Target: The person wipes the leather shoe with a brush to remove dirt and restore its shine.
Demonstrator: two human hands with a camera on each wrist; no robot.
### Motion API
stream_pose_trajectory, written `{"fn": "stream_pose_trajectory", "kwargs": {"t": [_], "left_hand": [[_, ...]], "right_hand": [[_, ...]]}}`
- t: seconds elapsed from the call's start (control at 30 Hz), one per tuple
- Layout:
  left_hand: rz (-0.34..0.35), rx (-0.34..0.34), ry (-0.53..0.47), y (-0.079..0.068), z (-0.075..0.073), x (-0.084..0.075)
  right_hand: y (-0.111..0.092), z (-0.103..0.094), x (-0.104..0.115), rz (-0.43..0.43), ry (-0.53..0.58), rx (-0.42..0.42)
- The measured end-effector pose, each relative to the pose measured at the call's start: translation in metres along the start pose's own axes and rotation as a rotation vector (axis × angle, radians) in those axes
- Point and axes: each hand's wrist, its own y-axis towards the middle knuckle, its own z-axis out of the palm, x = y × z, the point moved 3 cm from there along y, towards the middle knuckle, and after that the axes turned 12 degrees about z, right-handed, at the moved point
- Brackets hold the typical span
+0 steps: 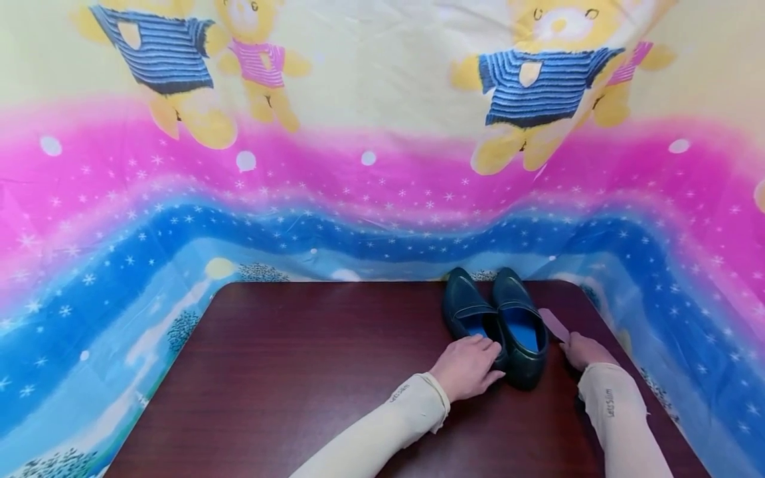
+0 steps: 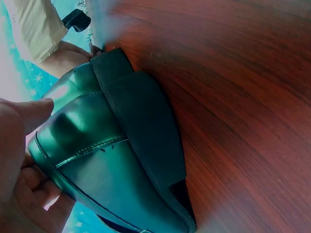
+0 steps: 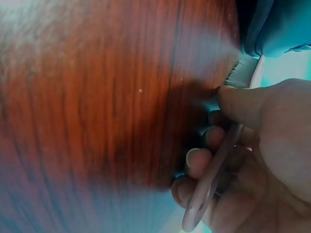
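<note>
Two dark green leather loafers (image 1: 515, 293) with blue insoles stand side by side at the table's back right, toes pointing away. My left hand (image 1: 468, 366) grips the left loafer (image 2: 97, 155) by its heel end, thumb on the back and fingers at the collar. Just right of the pair, my right hand (image 1: 588, 352) holds a pink brush (image 1: 554, 325) by its handle. Pale bristles (image 3: 242, 73) show past the thumb in the right wrist view, close to the side of a loafer (image 3: 289, 24).
The dark reddish-brown wooden table (image 1: 311, 372) has rounded back corners. A cloth (image 1: 370, 192) printed with bears and snowflakes hangs right behind and along both sides of it. The loafers' toes reach the table's back edge.
</note>
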Motion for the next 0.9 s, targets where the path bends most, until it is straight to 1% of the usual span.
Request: {"fn": "stream_pose_trajectory", "kwargs": {"t": [0.2, 0.37, 0.47, 0.57, 0.67, 0.8, 0.9], "left_hand": [[-0.008, -0.004, 0.015, 0.0, 0.002, 0.002], [-0.015, -0.012, -0.008, -0.003, 0.0, 0.008], [-0.031, -0.002, -0.032, -0.007, 0.0, 0.013], [-0.049, -0.001, -0.055, -0.014, -0.001, 0.021], [-0.059, -0.015, -0.062, -0.022, -0.003, 0.029], [-0.06, -0.038, -0.037, -0.035, -0.006, 0.039], [-0.06, -0.042, -0.018, -0.047, -0.008, 0.045]], "right_hand": [[-0.002, -0.002, -0.001, 0.006, 0.036, -0.015], [-0.001, -0.002, -0.004, -0.003, 0.056, -0.01], [-0.002, -0.003, -0.007, -0.016, 0.059, -0.033], [-0.005, -0.008, -0.006, -0.021, 0.065, -0.073], [-0.01, -0.018, -0.001, -0.028, 0.076, -0.119], [-0.02, -0.032, 0.01, -0.045, 0.094, -0.177], [-0.027, -0.038, 0.022, -0.064, 0.115, -0.214]]}}
